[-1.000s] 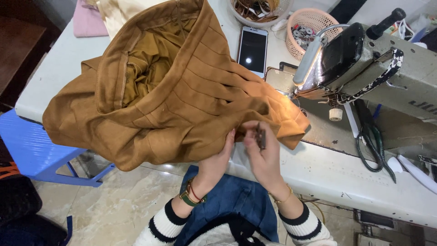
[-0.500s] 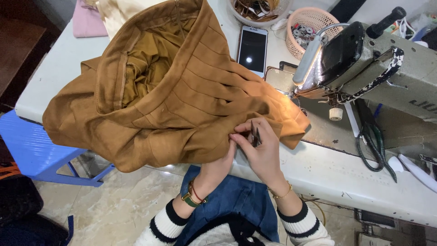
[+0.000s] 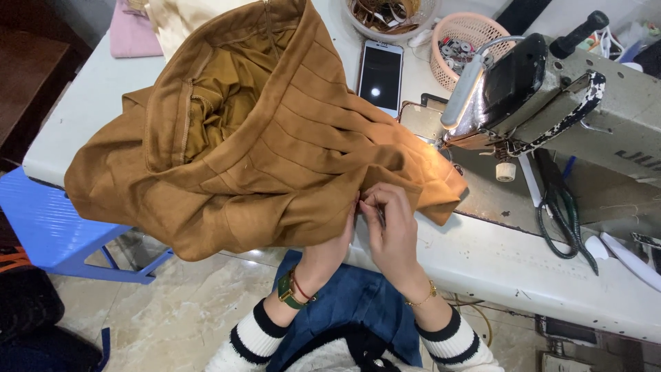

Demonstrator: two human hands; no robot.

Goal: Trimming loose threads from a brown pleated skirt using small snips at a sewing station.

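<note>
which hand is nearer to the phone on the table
Right. The right hand pinches the brown garment's edge almost straight below the phone. The left hand sits beside it, slightly lower and further left, mostly tucked under the fabric.

White sleeves w/ black-striped cuffs [image 3: 256, 335], green watch [image 3: 286, 292], gold bracelet [image 3: 421, 299].

A white counter [image 3: 496, 265] carries everything, with the grey sewing machine [image 3: 551, 96] standing on its right part as the landmark. Left of the machine a mustard-brown pleated garment [image 3: 261, 151] lies heaped, spilling over the counter's near edge. Just behind the garment — between it and the machine — lies a white phone [image 3: 381, 76], screen up. Behind the machine's head stand a pink basket [image 3: 463, 41] and a white bowl [image 3: 392, 17]. Dark-handled scissors [image 3: 561, 213] lie in front of the machine — near its base.
</note>
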